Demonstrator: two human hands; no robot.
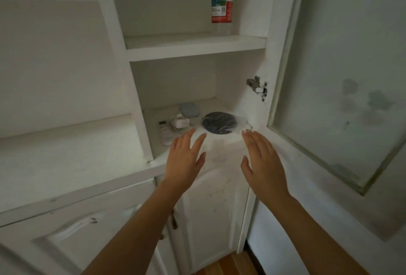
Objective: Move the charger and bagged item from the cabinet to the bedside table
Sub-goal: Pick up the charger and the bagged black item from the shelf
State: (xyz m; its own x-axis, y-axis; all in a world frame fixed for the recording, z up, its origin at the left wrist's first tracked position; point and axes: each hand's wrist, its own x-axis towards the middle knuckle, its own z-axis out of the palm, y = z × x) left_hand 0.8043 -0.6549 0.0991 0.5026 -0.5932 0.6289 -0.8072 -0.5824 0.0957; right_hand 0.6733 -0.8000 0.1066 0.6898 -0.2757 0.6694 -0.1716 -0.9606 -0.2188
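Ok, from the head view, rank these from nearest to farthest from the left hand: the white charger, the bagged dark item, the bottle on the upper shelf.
From the left hand:
1. White charger, just beyond its fingertips, on the lower shelf, left side.
2. Bagged dark item, same shelf, to the right, a similar reach, too close to call against the charger.
3. Bottle, upper shelf, clearly farthest.

Matt white painted cabinet (140,90)

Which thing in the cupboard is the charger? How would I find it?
Look in the open white cabinet, on the lower shelf, below the one with the bottle. The charger sits left of the dark round bagged item. It is a small white block with a coiled white cable, behind the long flat white remote.
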